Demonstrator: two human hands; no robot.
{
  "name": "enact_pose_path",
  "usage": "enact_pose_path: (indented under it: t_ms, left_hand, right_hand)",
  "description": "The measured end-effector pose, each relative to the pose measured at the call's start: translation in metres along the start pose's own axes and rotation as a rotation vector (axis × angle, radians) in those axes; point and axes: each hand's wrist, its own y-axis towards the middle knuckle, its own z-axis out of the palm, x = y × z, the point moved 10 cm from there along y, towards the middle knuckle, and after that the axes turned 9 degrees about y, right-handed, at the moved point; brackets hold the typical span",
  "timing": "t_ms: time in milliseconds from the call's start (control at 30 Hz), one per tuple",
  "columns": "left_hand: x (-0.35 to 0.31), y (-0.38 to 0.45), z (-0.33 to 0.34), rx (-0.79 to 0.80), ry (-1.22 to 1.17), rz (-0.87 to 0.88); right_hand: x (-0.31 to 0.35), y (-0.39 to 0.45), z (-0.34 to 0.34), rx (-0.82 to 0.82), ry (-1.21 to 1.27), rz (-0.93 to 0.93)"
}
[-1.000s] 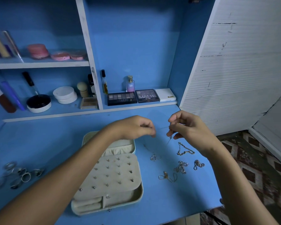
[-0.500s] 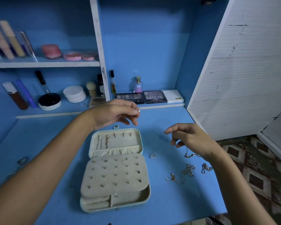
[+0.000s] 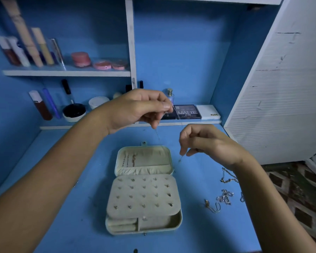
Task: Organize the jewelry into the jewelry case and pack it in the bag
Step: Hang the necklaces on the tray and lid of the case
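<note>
Now both hands pinch a thin silver chain (image 3: pixel 175 114) above the case (image 3: pixel 143 190): left hand (image 3: pixel 137 108) holds one end high at 12 o'clock, right hand (image 3: pixel 206 143) holds the other at 2 o'clock. Case lies open, beige, earring studs on flap. More chains (image 3: pixel 224 196) lie at 3 o'clock.

The light is dim and cool, casting everything bluish. The white panel (image 3: pixel 288 92) at right is the brightest area, while the lower corners fall dark. Shadows on the surface (image 3: pixel 77 179) are soft and faint. Shelf edges bow and tubes (image 3: pixel 26 46) at upper left lean and smear, stretched by the wide lens. No glare shows anywhere.
</note>
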Motion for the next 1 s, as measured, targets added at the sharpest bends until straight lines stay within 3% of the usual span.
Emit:
enact_pose_path:
  t_ms: [500, 1000]
  left_hand:
    - [-0.01, -0.029, -0.042, -0.16, 0.151, -0.028]
    - [0.03, -0.05, -0.04, -0.208, 0.323, -0.185]
  right_hand:
    - [0.072, 0.028, 0.024, -0.026, 0.137, -0.214]
    - [0.033, 0.04, 0.032, -0.08, -0.052, -0.13]
